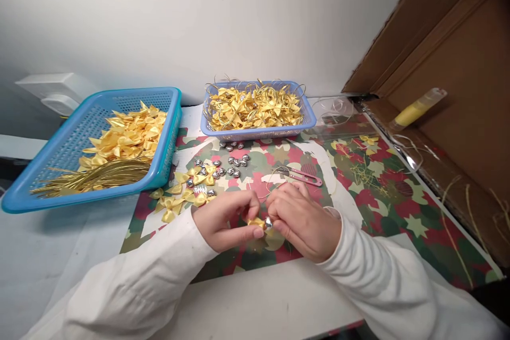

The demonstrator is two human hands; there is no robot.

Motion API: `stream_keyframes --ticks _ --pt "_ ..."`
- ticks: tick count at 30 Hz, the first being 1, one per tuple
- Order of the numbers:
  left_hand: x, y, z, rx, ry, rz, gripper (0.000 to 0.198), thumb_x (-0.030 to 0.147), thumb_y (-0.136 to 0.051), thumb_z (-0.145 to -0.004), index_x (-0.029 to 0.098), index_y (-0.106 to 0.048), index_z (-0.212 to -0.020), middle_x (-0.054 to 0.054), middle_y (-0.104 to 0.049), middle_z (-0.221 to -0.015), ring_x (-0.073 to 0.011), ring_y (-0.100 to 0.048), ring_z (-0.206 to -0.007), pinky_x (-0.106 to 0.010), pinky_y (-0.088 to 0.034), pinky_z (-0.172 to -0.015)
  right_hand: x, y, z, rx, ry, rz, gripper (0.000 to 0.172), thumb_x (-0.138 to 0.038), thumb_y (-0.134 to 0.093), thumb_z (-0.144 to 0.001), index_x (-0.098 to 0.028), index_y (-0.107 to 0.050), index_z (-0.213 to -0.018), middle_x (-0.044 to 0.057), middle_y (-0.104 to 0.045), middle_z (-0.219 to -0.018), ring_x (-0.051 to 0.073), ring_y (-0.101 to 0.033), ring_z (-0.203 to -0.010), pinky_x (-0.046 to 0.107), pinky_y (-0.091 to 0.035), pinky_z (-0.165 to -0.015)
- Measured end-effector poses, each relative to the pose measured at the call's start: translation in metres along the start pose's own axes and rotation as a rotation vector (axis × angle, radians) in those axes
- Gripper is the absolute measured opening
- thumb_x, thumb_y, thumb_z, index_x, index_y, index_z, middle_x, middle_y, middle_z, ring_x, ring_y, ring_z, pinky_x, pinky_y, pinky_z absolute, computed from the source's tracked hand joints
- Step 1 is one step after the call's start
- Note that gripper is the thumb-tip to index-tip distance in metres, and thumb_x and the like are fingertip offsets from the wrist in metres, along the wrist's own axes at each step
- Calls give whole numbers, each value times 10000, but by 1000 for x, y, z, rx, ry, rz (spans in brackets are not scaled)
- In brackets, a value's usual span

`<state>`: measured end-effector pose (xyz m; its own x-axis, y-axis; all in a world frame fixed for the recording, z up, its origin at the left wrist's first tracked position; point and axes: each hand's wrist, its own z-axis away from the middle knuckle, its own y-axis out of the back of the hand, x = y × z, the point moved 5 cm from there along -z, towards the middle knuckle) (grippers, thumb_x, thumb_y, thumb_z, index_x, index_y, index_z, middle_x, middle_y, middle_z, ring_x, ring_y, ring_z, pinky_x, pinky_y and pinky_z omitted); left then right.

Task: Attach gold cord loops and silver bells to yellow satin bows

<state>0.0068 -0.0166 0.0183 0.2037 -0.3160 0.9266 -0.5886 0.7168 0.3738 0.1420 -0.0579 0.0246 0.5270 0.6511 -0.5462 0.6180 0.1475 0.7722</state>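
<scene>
Low over the front of the patterned mat, my left hand (236, 219) pinches a small yellow ribbon bow (256, 221) between thumb and fingers. Against the bow's right side sits a shiny silver bell (268, 222), with my right hand (305, 220) closed at it, thumb and curled fingertips on the bell. Whether a thread runs between bow and bell is hidden by the fingers. Loose yellow bows (171, 207) lie left of my left hand. Several silver bells (238, 162) are scattered on the mat beyond both hands.
A blue basket (169, 143) at left holds yellow bows and a bundle of gold cords (107, 176). The lilac basket (258, 132) at the back is heaped with bows on gold loops. Pink thread snips (305, 176) lie behind my right hand. Cardboard (450, 64) walls the right side.
</scene>
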Motion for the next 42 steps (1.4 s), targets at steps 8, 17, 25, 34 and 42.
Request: stream_keyframes --ticks 8,17,25,34,42 --pt "-5 7 1 222 192 330 170 237 -678 -746 138 -606 -864 -22 -600 -756 -91 -524 -593 -214 -449 -542 5 4 -1 93 -39 -1 134 -179 -339 -910 -197 -415 -801 30 -586 -882 184 -459 -838 378 -274 -774" --pt "-19 4 4 400 434 462 230 326 -790 -612 136 -672 -665 19 -581 -526 -60 -446 -410 -179 -353 -368 10 12 -1 341 -172 -216 85 -141 -533 -827 -215 -493 -813 -15 -598 -751 156 -532 -728 323 -353 -728" --pt "-10 11 6 461 309 449 307 312 -745 -692 177 -669 -957 41 -579 -547 -61 -447 -456 -184 -376 -459 10 18 -2 388 -165 -244 129 -96 -529 -808 -219 -490 -800 -28 -576 -709 144 -514 -679 310 -361 -687" --pt "-2 7 3 357 372 320 328 442 -699 -693 141 -588 -624 34 -498 -526 -61 -385 -440 -191 -329 -410 9 16 -2 381 -182 -234 69 -152 -536 -821 -215 -510 -835 -12 -617 -729 155 -534 -701 331 -383 -741" --pt "1 4 4 325 246 156 213 335 -659 -766 138 -647 -686 -20 -613 -609 -101 -485 -531 -225 -398 -504 8 15 -1 355 -184 -224 149 -244 -491 -877 -208 -585 -987 0 -677 -789 168 -570 -777 359 -354 -804"
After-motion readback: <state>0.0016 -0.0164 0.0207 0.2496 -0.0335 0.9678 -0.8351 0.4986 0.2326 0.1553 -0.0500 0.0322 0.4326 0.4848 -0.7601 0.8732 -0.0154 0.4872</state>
